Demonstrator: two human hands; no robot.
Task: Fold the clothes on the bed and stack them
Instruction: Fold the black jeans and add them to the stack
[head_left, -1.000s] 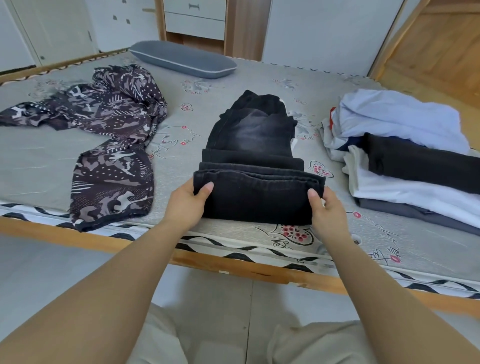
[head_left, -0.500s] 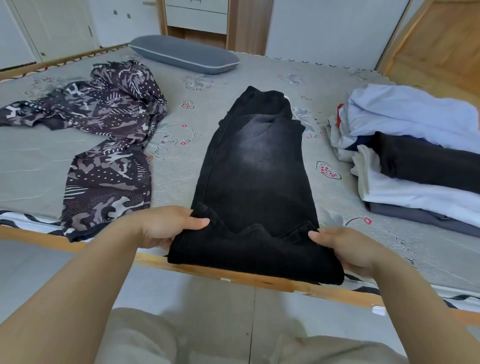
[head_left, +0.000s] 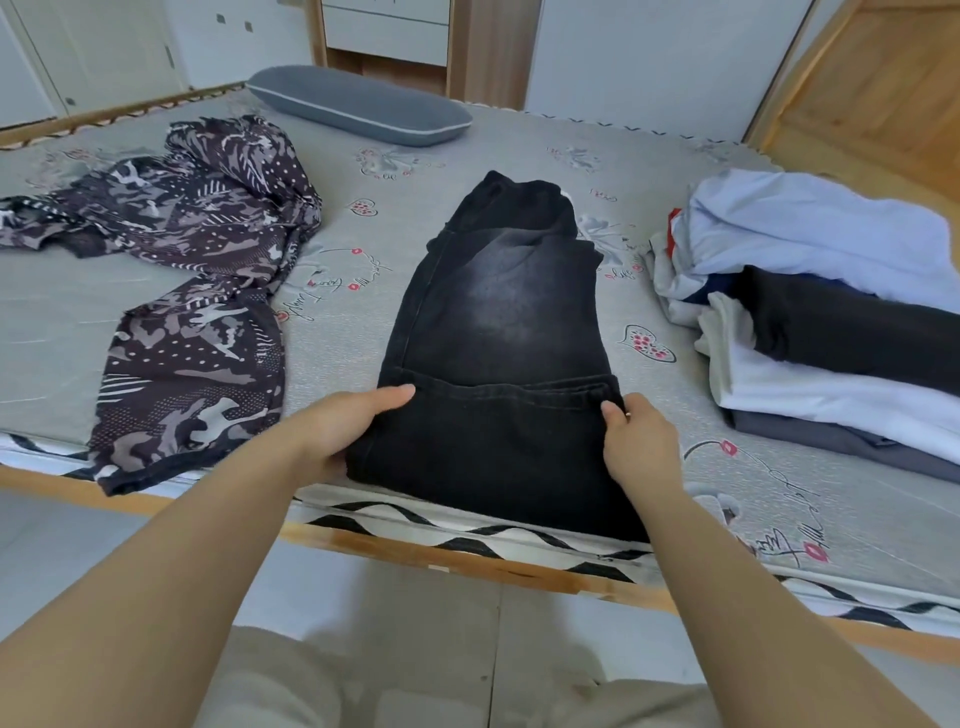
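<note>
Black jeans (head_left: 498, 364) lie flat in the middle of the bed (head_left: 78, 322), near the front edge, with the bottom part folded up over the rest. We see curly writing printed on the grey bed cover, next to little red hearts, but we cannot read the words. We hold the fold with both arms stretched out in front of us. Our left hand (head_left: 348, 426) grips the left side of the fold, thumb on top and fingers tucked under the cloth. Our right hand (head_left: 636, 441) pinches the right side the same way. On the left lies a brown patterned top (head_left: 197, 291), not folded. On the right sits the stack of folded clothes (head_left: 831, 322). A grey pillow (head_left: 358, 106) rests at the far end.
</note>
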